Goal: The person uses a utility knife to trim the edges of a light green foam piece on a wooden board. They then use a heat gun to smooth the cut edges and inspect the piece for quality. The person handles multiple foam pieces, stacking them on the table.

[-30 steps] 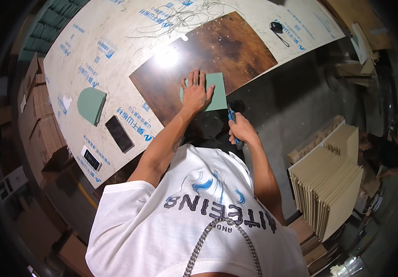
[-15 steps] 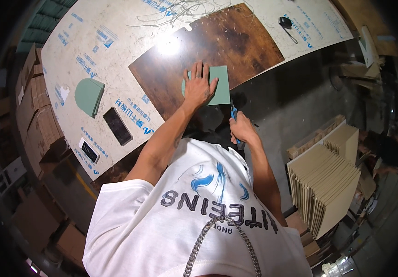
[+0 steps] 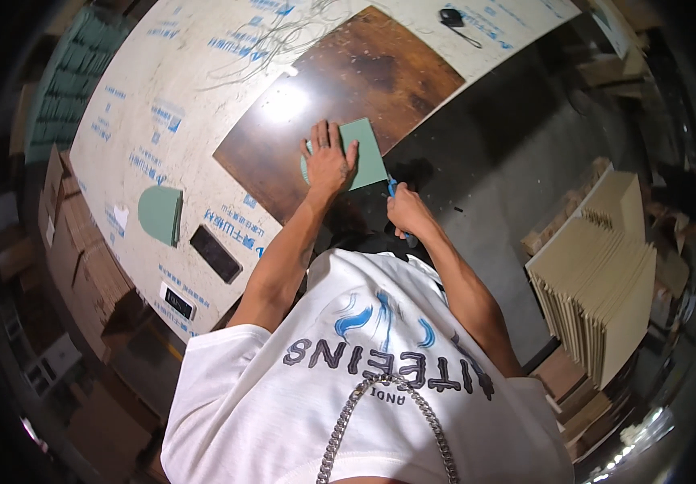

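Observation:
My left hand (image 3: 330,161) lies spread on a flat green piece (image 3: 366,153), pressing it to the brown wood-grain board (image 3: 372,60). The left end of this piece is rounded and partly under my fingers; its right end is straight-edged and reaches past the board's edge. My right hand (image 3: 410,210) is closed around a slim blue-handled tool (image 3: 392,187), whose tip is at the near right corner of the green piece. Its exact kind is hard to make out because my fingers cover most of it.
On the white printed tabletop (image 3: 138,105) are stacked rounded green pieces (image 3: 159,214), a dark phone (image 3: 216,254), a small white device (image 3: 177,301), tangled wire (image 3: 259,50) and a black corded object (image 3: 451,18). Tan boards (image 3: 594,274) stand at right; cartons (image 3: 94,274) at left.
The whole view has turned and shifted, so the table appears farther left. My left hand stays flat on the green piece; my right hand keeps the blue-handled tool at its near right corner.

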The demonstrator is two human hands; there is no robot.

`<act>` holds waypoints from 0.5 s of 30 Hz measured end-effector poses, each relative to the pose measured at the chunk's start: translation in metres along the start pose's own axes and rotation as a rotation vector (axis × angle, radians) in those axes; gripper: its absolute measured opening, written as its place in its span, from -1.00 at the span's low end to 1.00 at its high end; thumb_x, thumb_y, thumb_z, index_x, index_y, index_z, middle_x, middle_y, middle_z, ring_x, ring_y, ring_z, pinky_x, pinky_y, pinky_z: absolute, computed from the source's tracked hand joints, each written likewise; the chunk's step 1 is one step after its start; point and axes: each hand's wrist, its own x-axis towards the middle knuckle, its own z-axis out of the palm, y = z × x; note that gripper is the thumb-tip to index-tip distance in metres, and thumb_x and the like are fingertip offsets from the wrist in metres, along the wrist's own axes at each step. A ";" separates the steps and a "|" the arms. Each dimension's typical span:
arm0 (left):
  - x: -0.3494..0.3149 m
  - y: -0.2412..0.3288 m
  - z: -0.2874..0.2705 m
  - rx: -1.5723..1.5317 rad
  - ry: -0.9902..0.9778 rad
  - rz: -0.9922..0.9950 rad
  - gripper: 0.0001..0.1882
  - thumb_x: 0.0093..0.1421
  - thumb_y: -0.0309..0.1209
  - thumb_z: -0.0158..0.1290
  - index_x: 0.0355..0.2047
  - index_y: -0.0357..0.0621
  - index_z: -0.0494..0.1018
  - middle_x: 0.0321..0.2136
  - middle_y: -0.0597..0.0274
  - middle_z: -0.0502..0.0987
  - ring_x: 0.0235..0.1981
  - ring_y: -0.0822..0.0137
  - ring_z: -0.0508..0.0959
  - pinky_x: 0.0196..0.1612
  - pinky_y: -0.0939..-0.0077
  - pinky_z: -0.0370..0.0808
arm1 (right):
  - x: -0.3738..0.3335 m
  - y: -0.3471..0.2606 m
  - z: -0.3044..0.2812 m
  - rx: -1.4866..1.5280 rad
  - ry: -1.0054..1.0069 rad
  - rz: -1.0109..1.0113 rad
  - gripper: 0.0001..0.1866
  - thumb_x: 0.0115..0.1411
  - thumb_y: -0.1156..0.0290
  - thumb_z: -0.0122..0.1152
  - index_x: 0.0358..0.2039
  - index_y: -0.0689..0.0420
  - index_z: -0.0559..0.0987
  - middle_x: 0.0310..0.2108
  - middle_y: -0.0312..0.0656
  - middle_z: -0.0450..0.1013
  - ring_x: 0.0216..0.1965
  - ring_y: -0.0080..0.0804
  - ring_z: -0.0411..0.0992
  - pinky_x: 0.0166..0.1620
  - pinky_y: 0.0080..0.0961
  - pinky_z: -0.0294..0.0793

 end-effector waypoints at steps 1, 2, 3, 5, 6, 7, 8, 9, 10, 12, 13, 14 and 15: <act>-0.001 0.000 -0.001 -0.017 -0.006 0.000 -0.40 0.24 -0.04 -0.11 0.11 -0.26 0.22 0.21 -0.10 0.17 0.24 0.00 0.13 0.20 -0.14 -0.01 | 0.000 -0.001 -0.001 0.001 0.001 0.002 -0.68 0.29 0.39 -0.13 -0.25 0.50 0.25 -0.63 0.15 0.45 -0.75 -0.18 0.46 -0.65 -0.29 0.48; -0.001 0.004 0.000 -0.012 -0.017 0.012 -0.40 0.24 -0.04 -0.12 0.12 -0.25 0.21 0.21 -0.10 0.17 0.25 0.00 0.12 0.20 -0.15 -0.01 | -0.004 0.000 -0.003 0.009 -0.016 0.016 -0.67 0.29 0.37 -0.13 -0.24 0.50 0.25 -0.63 0.15 0.45 -0.75 -0.18 0.46 -0.65 -0.29 0.48; -0.001 0.002 0.000 0.005 -0.022 0.008 -0.40 0.24 -0.04 -0.12 0.12 -0.25 0.21 0.21 -0.11 0.17 0.25 0.00 0.12 0.20 -0.15 -0.02 | -0.011 -0.001 -0.005 0.005 -0.016 0.022 -0.67 0.29 0.38 -0.13 -0.24 0.50 0.25 -0.63 0.15 0.45 -0.75 -0.18 0.46 -0.65 -0.29 0.48; -0.001 -0.001 0.003 0.007 -0.020 0.016 -0.40 0.24 -0.03 -0.13 0.12 -0.25 0.21 0.21 -0.11 0.17 0.26 0.01 0.11 0.19 -0.16 -0.02 | -0.022 0.001 -0.005 -0.001 -0.027 0.032 -0.67 0.29 0.38 -0.13 -0.24 0.49 0.25 -0.63 0.15 0.45 -0.75 -0.18 0.46 -0.66 -0.30 0.47; -0.002 -0.001 0.004 0.015 -0.018 0.019 -0.40 0.25 -0.03 -0.13 0.12 -0.26 0.22 0.20 -0.12 0.18 0.25 0.00 0.11 0.19 -0.16 -0.02 | -0.023 0.005 -0.003 0.008 -0.017 0.029 -0.68 0.29 0.38 -0.12 -0.23 0.49 0.25 -0.64 0.13 0.45 -0.74 -0.17 0.46 -0.66 -0.30 0.47; -0.002 0.001 0.005 0.016 -0.011 0.023 -0.40 0.25 -0.03 -0.13 0.12 -0.26 0.22 0.20 -0.12 0.18 0.25 0.00 0.11 0.19 -0.15 -0.02 | -0.022 0.007 0.000 0.008 0.004 0.024 -0.69 0.28 0.38 -0.12 -0.24 0.48 0.25 -0.64 0.13 0.45 -0.74 -0.17 0.47 -0.66 -0.30 0.47; -0.002 0.002 0.007 0.016 -0.005 0.026 -0.40 0.25 -0.04 -0.13 0.11 -0.26 0.22 0.19 -0.13 0.19 0.25 0.00 0.12 0.19 -0.15 -0.02 | -0.020 0.008 0.003 0.007 0.025 0.018 -0.69 0.28 0.38 -0.11 -0.25 0.47 0.25 -0.64 0.14 0.45 -0.74 -0.16 0.47 -0.66 -0.30 0.47; -0.002 0.002 0.006 0.019 -0.001 0.036 -0.40 0.25 -0.04 -0.14 0.11 -0.26 0.22 0.19 -0.13 0.19 0.25 0.00 0.12 0.19 -0.15 -0.02 | -0.017 0.009 0.007 0.015 0.047 0.014 -0.70 0.28 0.38 -0.10 -0.26 0.46 0.25 -0.64 0.14 0.45 -0.74 -0.16 0.47 -0.66 -0.30 0.47; -0.002 0.002 0.004 0.017 -0.001 0.035 -0.41 0.25 -0.05 -0.14 0.11 -0.27 0.22 0.19 -0.14 0.19 0.25 0.00 0.12 0.20 -0.15 -0.02 | -0.011 0.011 0.010 0.027 0.050 0.002 -0.71 0.28 0.38 -0.10 -0.27 0.45 0.25 -0.64 0.14 0.45 -0.74 -0.16 0.47 -0.66 -0.29 0.47; -0.001 0.006 0.002 0.004 0.002 0.039 -0.42 0.25 -0.05 -0.14 0.11 -0.27 0.23 0.18 -0.14 0.20 0.25 -0.01 0.13 0.20 -0.15 -0.02 | 0.002 0.015 0.011 0.049 0.067 -0.020 -0.72 0.28 0.39 -0.09 -0.29 0.43 0.25 -0.63 0.14 0.46 -0.73 -0.16 0.48 -0.65 -0.29 0.48; -0.001 0.007 0.001 0.008 -0.001 0.039 -0.42 0.25 -0.05 -0.14 0.11 -0.27 0.22 0.18 -0.14 0.20 0.24 -0.01 0.13 0.20 -0.15 -0.02 | 0.004 0.018 0.014 0.039 0.079 -0.017 -0.73 0.28 0.38 -0.09 -0.29 0.42 0.25 -0.63 0.14 0.46 -0.73 -0.16 0.48 -0.65 -0.28 0.48; -0.001 0.005 -0.001 0.010 -0.003 0.039 -0.42 0.25 -0.06 -0.14 0.10 -0.27 0.22 0.18 -0.15 0.20 0.24 -0.01 0.13 0.20 -0.15 -0.02 | 0.006 0.019 0.017 0.029 0.093 -0.014 -0.73 0.28 0.38 -0.09 -0.29 0.40 0.25 -0.63 0.14 0.47 -0.73 -0.16 0.48 -0.64 -0.28 0.49; -0.001 0.004 -0.002 0.014 -0.001 0.038 -0.42 0.25 -0.06 -0.14 0.10 -0.27 0.22 0.17 -0.15 0.20 0.24 -0.02 0.13 0.20 -0.15 -0.01 | 0.007 0.018 0.019 0.018 0.106 -0.014 -0.74 0.28 0.38 -0.09 -0.30 0.39 0.25 -0.63 0.14 0.47 -0.72 -0.15 0.48 -0.64 -0.28 0.49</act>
